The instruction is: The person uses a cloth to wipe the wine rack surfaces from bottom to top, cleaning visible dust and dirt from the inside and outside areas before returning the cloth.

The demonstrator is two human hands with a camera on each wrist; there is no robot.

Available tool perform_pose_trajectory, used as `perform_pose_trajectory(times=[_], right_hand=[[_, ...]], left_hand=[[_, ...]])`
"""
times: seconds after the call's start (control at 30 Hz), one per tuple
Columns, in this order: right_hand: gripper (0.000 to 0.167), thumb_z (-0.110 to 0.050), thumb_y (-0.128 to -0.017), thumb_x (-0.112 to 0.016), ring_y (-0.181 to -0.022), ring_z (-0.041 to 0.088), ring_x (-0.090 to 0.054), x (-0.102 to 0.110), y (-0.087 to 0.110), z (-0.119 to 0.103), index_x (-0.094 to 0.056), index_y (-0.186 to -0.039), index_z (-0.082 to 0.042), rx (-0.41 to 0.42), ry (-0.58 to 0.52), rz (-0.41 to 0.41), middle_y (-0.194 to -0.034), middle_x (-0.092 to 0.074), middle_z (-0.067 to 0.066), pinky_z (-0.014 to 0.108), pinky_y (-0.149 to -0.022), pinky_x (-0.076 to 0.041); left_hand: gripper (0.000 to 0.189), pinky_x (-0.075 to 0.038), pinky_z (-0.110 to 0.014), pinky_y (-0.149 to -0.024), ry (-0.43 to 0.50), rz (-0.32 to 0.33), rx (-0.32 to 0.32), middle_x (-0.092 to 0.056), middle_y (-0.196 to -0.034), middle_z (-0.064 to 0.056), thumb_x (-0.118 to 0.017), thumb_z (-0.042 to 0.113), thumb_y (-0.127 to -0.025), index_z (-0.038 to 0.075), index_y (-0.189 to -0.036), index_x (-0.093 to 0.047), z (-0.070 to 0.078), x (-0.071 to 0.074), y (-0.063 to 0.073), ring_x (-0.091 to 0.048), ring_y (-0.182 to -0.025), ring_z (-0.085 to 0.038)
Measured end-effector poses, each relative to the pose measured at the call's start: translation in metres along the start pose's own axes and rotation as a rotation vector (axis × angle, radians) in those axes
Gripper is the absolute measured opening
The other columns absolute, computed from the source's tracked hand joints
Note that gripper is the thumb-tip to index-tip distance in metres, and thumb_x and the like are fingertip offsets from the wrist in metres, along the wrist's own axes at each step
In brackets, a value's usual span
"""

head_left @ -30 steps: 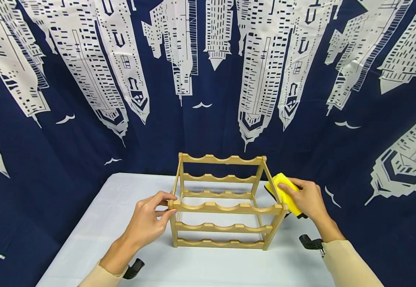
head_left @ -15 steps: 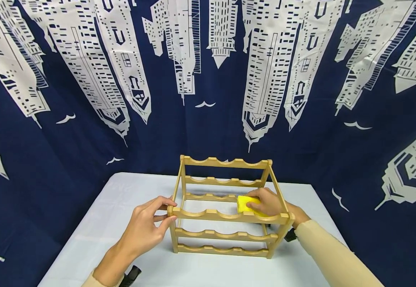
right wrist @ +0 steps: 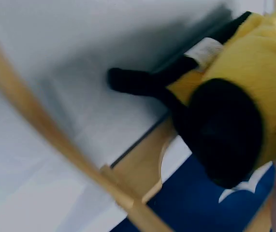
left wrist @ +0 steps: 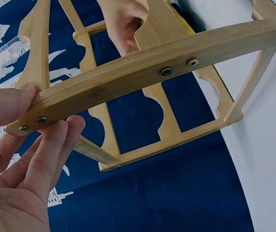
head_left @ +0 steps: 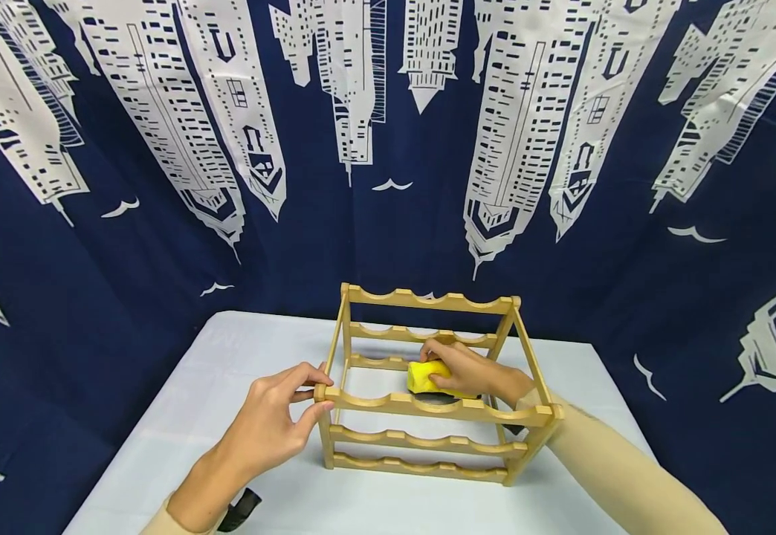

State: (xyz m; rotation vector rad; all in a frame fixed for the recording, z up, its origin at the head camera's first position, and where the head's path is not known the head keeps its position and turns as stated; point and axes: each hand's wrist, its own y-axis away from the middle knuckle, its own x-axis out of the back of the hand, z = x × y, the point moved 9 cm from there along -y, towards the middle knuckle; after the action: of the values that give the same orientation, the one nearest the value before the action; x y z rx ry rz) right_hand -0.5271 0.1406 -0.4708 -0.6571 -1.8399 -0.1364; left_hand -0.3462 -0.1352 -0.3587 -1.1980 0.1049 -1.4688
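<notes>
Navy cloth [head_left: 388, 238] printed with upside-down white towers hung behind a white desk [head_left: 247, 343]. On it stood a wooden rack [head_left: 401, 403], its near left upper corner pinched in the left hand's [head_left: 269, 425] grip. Reaching through the rack's right side, the right hand [head_left: 463, 370] had its grip curled round a yellow-and-black plush [head_left: 423, 377] inside. Handling the plush within the rack appeared the step in hand; the next move seemed to call for a steady rack and careful clearance.

Head view: from above, forward and down; both wrist views: tilted, close; all share wooden rack [head_left: 401, 403].
</notes>
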Motion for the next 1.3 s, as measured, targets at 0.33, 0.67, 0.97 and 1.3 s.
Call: perform_pose_trajectory(times=[0.33,0.67,0.97,1.3], right_hand=[[0.028,-0.002,-0.099,-0.092,-0.115,0.023,-0.085,-0.021,-0.019,-0.012,-0.081,-0.124,-0.008,0.341,0.179,0.189,-0.126,-0.083,0.009,0.028,-0.099,-0.072],[0.029,-0.021,-0.103,-0.091,-0.122,0.029,-0.084,-0.035,-0.018,-0.002,-0.085,-0.131,-0.017,0.227,0.414,0.098,-0.142,-0.082,0.01,0.041,-0.1,-0.074],[0.024,-0.014,-0.097,-0.095,-0.109,0.03,-0.085,-0.028,-0.005,0.001,-0.087,-0.118,-0.019,0.157,0.557,0.07,-0.131,-0.084,0.009,0.038,-0.086,-0.074],[0.022,-0.005,-0.099,-0.088,-0.102,0.028,-0.079,-0.013,0.029,0.001,-0.089,-0.114,-0.021,0.006,0.723,-0.008,-0.127,-0.083,0.009,0.035,-0.071,-0.069]], left_hand=[[0.035,-0.068,-0.014,-0.092,-0.04,-0.012,0.017,-0.088,-0.118,-0.003,-0.096,-0.004,-0.091,0.011,-0.115,-0.075,-0.001,-0.001,-0.001,-0.089,-0.107,-0.02],[0.038,-0.069,-0.015,-0.088,-0.026,0.008,0.006,-0.087,-0.114,-0.001,-0.096,-0.008,-0.088,0.011,-0.113,-0.074,0.004,0.0,0.0,-0.089,-0.103,-0.019],[0.041,-0.069,-0.016,-0.09,0.001,0.032,-0.029,-0.088,-0.107,-0.001,-0.095,-0.012,-0.087,0.01,-0.113,-0.073,0.005,-0.001,-0.002,-0.088,-0.096,-0.015],[0.043,-0.069,-0.016,-0.09,-0.005,0.046,-0.027,-0.087,-0.107,-0.001,-0.096,-0.013,-0.084,0.01,-0.112,-0.074,0.006,-0.001,-0.001,-0.087,-0.095,-0.013]])
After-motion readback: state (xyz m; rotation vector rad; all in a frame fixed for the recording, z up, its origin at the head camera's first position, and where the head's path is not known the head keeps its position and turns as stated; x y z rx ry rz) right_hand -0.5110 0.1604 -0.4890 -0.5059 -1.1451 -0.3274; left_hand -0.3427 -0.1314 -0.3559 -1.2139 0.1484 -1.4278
